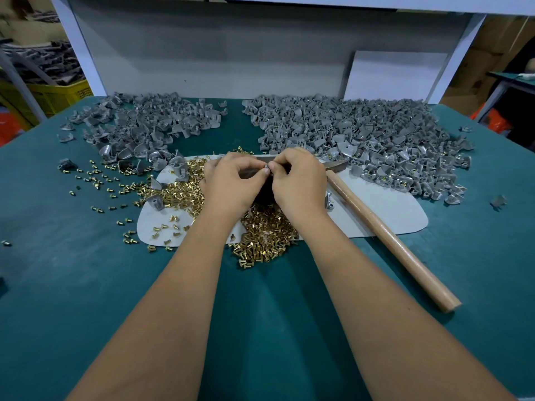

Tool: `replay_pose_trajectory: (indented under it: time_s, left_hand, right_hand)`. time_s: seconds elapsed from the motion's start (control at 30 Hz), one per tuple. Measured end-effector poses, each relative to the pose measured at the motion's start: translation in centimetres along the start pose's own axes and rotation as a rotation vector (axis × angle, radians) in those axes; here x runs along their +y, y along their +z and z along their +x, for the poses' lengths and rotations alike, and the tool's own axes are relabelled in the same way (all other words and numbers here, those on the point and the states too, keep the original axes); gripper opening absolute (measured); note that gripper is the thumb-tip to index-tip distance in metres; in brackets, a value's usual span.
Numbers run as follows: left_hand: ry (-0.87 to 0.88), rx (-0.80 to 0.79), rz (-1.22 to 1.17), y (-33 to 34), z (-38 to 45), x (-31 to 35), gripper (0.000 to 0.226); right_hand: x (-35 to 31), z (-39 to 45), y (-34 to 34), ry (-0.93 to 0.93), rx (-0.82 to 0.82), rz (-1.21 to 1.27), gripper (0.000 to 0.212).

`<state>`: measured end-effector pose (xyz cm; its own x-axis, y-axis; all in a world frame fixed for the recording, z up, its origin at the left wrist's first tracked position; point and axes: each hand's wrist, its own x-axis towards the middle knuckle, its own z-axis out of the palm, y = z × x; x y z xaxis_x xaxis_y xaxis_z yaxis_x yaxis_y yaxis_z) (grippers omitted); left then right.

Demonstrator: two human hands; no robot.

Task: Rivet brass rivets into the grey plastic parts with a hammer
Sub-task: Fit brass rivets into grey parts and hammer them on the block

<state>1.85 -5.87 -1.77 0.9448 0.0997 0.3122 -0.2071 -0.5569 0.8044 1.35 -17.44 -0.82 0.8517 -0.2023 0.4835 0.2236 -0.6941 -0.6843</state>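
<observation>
At bench centre, head view: left hand (231,180) and right hand (298,180) meet, fingers (265,172) of both pinching one grey plastic part (267,168); any rivet there is hidden. Hammer (385,230) lies just right, nearer the right hand, handle running near-right. Brass rivets (260,235) heap beneath the wrists; grey parts piles (362,134) sit beyond.
</observation>
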Motion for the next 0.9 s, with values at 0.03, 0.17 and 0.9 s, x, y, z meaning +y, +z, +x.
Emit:
replay_pose_trajectory:
  time_s: [0.03,0.17,0.9]
  left_hand:
    - [0.000,-0.001,0.003,0.01,0.00,-0.01,0.012]
    - [0.007,-0.003,-0.006,-0.01,0.10,-0.08,0.012]
    - [0.034,-0.016,-0.120,-0.01,0.25,-0.31,0.023]
  right_hand:
    - [0.02,-0.02,0.02,-0.003,0.004,0.004,0.013]
    - [0.10,-0.11,0.11,-0.014,0.009,0.019,0.013]
    - [0.39,-0.04,-0.04,-0.033,0.006,0.016,0.013]
